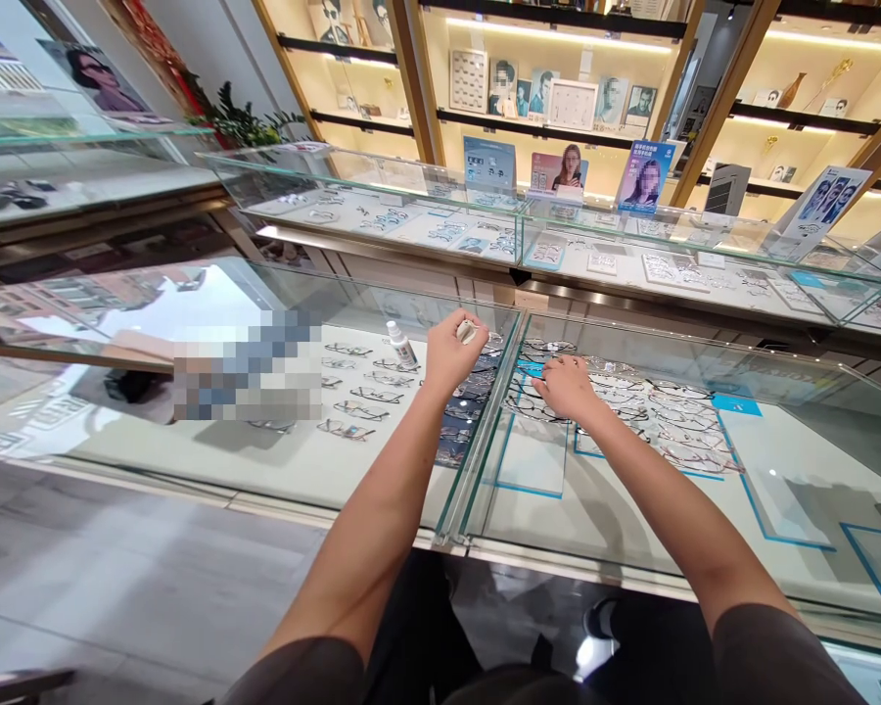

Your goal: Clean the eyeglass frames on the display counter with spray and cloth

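My left hand point(451, 357) is closed around a small off-white thing point(467, 333), possibly a folded cloth; its kind is not clear. It is over the glass display case, just left of the seam between two panes. Left of that hand stands a white spray bottle point(401, 346). My right hand point(565, 387) is over the right-hand pane with its fingers bent and apart, and I see nothing in it. Beneath it, rows of eyeglasses point(686, 421) show through the glass. Whether the right hand touches the pane I cannot tell.
More eyeglasses point(371, 396) lie in the left case. A raised glass panel or mirror point(212, 284) with a blurred patch is at left. Across the gap runs another glass counter point(426, 240) with upright posters point(642, 176). Lit shelves point(550, 132) stand behind it.
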A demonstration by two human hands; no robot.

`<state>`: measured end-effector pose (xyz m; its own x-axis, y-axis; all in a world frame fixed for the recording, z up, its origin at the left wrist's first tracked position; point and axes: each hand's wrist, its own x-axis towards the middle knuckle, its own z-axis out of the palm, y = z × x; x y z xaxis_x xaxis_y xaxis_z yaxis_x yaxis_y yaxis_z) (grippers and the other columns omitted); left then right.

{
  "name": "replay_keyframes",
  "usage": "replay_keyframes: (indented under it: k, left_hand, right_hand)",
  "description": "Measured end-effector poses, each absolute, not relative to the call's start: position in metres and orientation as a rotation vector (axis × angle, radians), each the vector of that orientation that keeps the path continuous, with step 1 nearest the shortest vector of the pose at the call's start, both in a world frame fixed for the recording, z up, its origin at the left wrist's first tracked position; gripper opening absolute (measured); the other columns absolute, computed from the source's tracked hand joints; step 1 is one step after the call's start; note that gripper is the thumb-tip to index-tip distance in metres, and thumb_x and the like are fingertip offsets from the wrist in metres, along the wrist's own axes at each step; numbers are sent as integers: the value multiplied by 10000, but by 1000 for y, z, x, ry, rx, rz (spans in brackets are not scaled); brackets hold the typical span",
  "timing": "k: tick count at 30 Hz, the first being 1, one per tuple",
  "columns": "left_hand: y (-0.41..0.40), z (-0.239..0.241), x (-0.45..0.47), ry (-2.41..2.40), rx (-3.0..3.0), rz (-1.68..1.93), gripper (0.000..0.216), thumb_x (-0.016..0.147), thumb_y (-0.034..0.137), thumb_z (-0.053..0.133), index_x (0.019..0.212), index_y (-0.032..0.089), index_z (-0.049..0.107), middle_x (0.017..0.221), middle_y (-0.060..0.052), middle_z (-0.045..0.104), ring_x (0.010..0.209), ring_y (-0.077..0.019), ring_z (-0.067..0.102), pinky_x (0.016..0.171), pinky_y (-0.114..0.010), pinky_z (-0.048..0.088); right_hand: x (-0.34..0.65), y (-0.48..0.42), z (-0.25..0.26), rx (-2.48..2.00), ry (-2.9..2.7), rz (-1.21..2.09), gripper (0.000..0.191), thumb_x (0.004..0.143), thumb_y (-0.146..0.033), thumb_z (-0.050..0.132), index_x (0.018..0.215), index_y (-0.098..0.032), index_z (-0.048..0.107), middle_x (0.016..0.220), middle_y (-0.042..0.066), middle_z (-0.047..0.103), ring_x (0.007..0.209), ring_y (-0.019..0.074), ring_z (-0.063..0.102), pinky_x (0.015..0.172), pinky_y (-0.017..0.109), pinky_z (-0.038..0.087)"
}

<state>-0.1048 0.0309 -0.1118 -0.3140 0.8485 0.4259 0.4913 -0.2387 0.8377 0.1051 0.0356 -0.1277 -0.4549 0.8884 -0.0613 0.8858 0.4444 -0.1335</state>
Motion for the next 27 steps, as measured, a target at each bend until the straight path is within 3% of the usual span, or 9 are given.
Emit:
replay_keyframes:
  k: [9, 13, 19, 22, 27]
  left_hand:
    - [31, -111, -103, 1681, 1585, 1668, 133, 776, 317, 643, 745, 196, 599, 626, 37, 547, 611, -126, 455, 615, -261, 340]
    - [33, -111, -91, 1560, 1412, 1686, 155, 746, 328, 666, 731, 195, 589, 589, 51, 503, 550, -101, 409, 551, -238, 316]
    - [21, -115, -44, 1018, 1119, 1250, 371, 650, 457, 786, 832, 174, 630, 668, 34, 594, 442, -45, 355, 433, -197, 203]
    - [11, -122, -22, 955, 1138, 1318, 525, 630, 532, 864, 962, 181, 658, 635, 59, 582, 434, -49, 393, 426, -189, 243]
    - [3, -137, -10, 1078, 1275, 1561, 479, 734, 611, 833, 860, 161, 727, 593, 35, 602, 473, -83, 482, 471, -220, 385]
  right_hand:
    - [109, 35, -111, -1597, -2516, 268, 457, 1101, -313, 365, 1246, -116, 751, 1465, 149, 689, 1404, 352, 513, 1222, 533, 303]
    - [123, 34, -85, -1478, -2357, 354, 426, 1094, -339, 388, 1192, -180, 770, 1427, 118, 715, 1351, 330, 558, 1180, 537, 361]
    - [145, 18, -70, -1203, -2178, 292, 424, 1074, -438, 438, 1267, -207, 737, 1411, 123, 722, 1361, 318, 568, 1184, 553, 382]
    - [148, 2, -83, -1110, -2154, 135, 445, 1069, -446, 440, 1321, -193, 705, 1436, 138, 705, 1392, 331, 542, 1218, 576, 346]
    - [151, -21, -109, -1054, -2160, 32, 447, 1061, -411, 442, 1383, -188, 658, 1456, 139, 685, 1440, 334, 496, 1253, 594, 298]
